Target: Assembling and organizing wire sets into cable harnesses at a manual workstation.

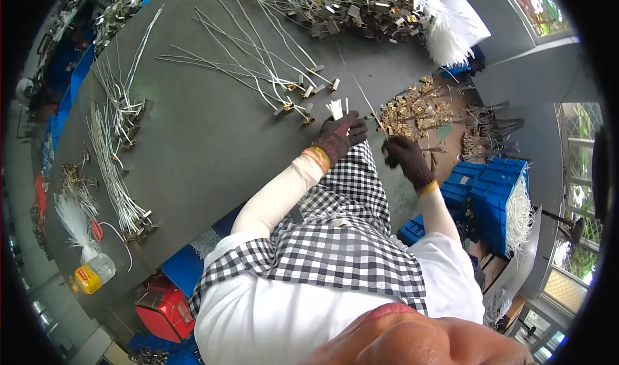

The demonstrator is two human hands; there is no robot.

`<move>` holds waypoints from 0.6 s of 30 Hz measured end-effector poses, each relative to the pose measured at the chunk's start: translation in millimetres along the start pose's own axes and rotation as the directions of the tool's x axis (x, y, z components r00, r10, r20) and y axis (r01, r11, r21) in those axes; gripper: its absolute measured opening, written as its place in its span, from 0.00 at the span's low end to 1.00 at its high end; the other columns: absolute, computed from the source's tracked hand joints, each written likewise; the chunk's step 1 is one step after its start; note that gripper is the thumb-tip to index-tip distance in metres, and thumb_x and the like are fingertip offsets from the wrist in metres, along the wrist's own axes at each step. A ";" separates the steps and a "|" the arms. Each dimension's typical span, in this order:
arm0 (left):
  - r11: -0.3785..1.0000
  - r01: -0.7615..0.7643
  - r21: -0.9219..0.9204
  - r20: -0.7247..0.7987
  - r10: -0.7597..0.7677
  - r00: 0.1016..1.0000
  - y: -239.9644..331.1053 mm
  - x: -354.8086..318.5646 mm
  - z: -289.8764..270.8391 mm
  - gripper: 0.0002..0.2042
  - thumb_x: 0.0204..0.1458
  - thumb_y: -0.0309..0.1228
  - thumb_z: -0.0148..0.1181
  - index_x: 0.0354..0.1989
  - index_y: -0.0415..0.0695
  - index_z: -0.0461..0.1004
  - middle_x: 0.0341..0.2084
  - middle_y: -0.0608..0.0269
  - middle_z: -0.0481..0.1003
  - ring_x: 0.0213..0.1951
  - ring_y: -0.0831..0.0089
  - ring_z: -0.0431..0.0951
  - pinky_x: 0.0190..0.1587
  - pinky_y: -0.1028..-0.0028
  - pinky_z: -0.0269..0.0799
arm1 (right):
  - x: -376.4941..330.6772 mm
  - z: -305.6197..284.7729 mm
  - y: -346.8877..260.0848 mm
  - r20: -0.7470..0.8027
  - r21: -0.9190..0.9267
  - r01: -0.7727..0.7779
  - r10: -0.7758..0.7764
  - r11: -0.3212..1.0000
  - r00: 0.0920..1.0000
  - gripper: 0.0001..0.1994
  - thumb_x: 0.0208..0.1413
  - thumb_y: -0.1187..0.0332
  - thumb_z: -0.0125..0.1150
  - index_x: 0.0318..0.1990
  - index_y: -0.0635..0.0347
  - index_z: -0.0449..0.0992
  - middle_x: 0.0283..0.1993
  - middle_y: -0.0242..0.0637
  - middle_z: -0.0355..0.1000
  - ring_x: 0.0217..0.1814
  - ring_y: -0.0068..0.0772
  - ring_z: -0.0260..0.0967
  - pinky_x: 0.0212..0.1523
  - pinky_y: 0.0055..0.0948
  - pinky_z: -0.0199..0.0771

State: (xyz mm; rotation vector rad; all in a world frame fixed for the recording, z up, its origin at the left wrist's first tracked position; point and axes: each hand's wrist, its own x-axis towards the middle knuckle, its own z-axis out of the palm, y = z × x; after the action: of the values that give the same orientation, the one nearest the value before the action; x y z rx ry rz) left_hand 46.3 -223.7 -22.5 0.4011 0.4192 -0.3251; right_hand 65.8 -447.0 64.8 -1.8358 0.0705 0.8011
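Observation:
My left hand (340, 136), in a dark glove, grips a small bundle of short white tubes (336, 109) that stick up from the fist at the table's near edge. My right hand (405, 157), also gloved, pinches a thin white wire (365, 99) that slants up and to the left. Just beyond both hands lies a pile of small brass terminals (412, 110). Several white wires with metal end pieces (258, 62) fan out across the grey table (213, 139) to the left of my left hand.
A large heap of wired metal parts (348, 10) lies at the table's far side. More white wire bundles (113, 165) line the left edge, with a plastic bottle (93, 275). Blue crates (490, 197) stand on the right, a red box (164, 310) below.

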 end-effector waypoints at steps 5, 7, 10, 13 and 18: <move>0.969 -0.207 -0.136 -0.013 0.207 0.978 -29.1 76.3 -14.3 0.10 0.60 0.33 0.59 0.47 0.45 0.73 0.40 0.57 0.78 0.42 0.60 0.80 0.47 0.59 0.80 | -122.4 -25.5 91.0 0.091 -0.045 -0.100 0.104 0.994 0.990 0.10 0.57 0.64 0.60 0.32 0.62 0.79 0.23 0.31 0.71 0.21 0.21 0.65 0.24 0.21 0.63; 0.882 -0.015 -0.472 0.053 0.046 0.998 -4.7 84.6 2.2 0.09 0.61 0.33 0.57 0.46 0.43 0.74 0.41 0.55 0.79 0.43 0.59 0.81 0.49 0.57 0.80 | -161.6 -40.2 129.4 0.054 0.062 -0.271 0.268 0.961 0.962 0.09 0.56 0.65 0.61 0.34 0.61 0.80 0.25 0.30 0.72 0.24 0.20 0.66 0.25 0.20 0.63; 0.873 -0.486 0.050 0.236 0.462 0.855 31.2 97.5 -17.7 0.09 0.61 0.28 0.55 0.46 0.38 0.75 0.43 0.53 0.79 0.48 0.59 0.79 0.54 0.59 0.77 | -187.7 -51.2 162.5 0.074 0.185 -0.433 0.427 0.882 0.901 0.07 0.55 0.66 0.62 0.36 0.59 0.82 0.27 0.27 0.73 0.27 0.18 0.67 0.27 0.19 0.63; 0.919 -0.202 -0.338 0.157 0.267 0.951 78.0 76.1 14.3 0.08 0.62 0.29 0.54 0.44 0.40 0.76 0.43 0.54 0.79 0.48 0.60 0.80 0.55 0.58 0.76 | -193.9 -53.6 191.8 0.058 0.252 -0.438 0.438 0.863 0.897 0.07 0.54 0.67 0.63 0.35 0.59 0.82 0.28 0.25 0.73 0.27 0.17 0.65 0.28 0.20 0.64; 0.948 -0.308 -0.084 0.124 0.316 0.940 113.1 44.5 28.9 0.09 0.62 0.30 0.55 0.45 0.41 0.76 0.42 0.55 0.80 0.46 0.60 0.81 0.47 0.62 0.81 | -179.1 -62.9 197.3 0.098 0.253 -0.390 0.378 0.885 0.921 0.07 0.54 0.66 0.63 0.35 0.58 0.82 0.27 0.25 0.73 0.27 0.16 0.65 0.28 0.20 0.63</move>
State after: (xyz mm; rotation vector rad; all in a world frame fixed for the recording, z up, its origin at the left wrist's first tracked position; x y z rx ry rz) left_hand 137.4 -147.7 16.3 0.3746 0.2256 -0.0289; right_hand -122.3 -639.8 15.7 -1.5620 0.5057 1.0537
